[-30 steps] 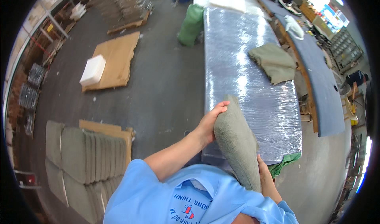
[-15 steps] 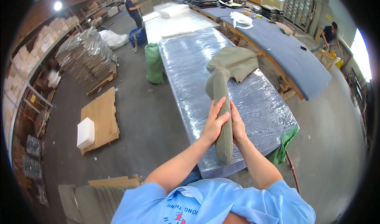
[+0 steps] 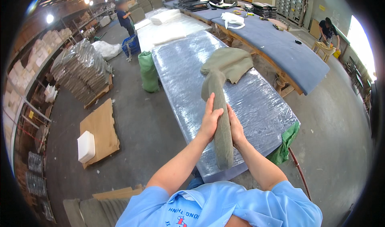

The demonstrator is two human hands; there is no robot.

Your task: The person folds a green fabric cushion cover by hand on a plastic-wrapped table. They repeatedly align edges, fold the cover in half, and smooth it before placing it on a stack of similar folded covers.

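Observation:
A grey-green fabric-covered cushion (image 3: 223,140) stands on its narrow edge, its long side pointing away from me. My left hand (image 3: 210,120) presses flat against its left face, with the thumb reaching over the top edge. Against the right face lies my right hand (image 3: 236,126), fingers extended forward, so the cushion is squeezed between both palms. At its far end, a loose grey-green cloth (image 3: 232,62) lies spread and creased on the table, touching or joined to the cushion; I cannot tell which.
The plastic-wrapped table (image 3: 176,78) runs away from me, with white sheets (image 3: 166,17) at its far end. A green sack (image 3: 148,72) stands to its left. Cardboard (image 3: 105,132) with a white block lies on the floor. Another blue-topped table (image 3: 276,50) is at right. Several people work farther back.
My view has shifted, so the tables and the room sit slightly farther left. Both hands stay on the cushion, and the left one appears slightly farther forward along it.

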